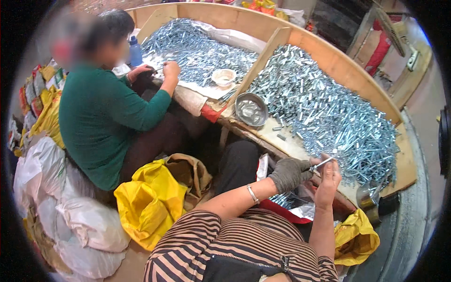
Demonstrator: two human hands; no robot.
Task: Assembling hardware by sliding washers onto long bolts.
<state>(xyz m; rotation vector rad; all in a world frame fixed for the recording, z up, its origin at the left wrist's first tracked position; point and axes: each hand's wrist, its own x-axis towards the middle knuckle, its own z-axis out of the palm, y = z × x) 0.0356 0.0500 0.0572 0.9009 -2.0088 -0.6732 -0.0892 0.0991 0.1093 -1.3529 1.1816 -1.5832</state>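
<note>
We see one thin metal bolt (323, 163) between the two hands, its long side slanting up from the gloved left hand (292, 175) toward the bare right hand (327, 184). The left hand pinches the low end, and the right hand is just as near, its fingers by the other end, but we cannot tell if they grip. Past both hands, a big bolt pile (324, 103) covers the surface (297, 146).

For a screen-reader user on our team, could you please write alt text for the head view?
A gloved left hand holds a slim metal part at the bare right hand, beside a wooden bin heaped with metal parts. A grey bowl stands nearby; at left sits a co-worker in green.
</note>
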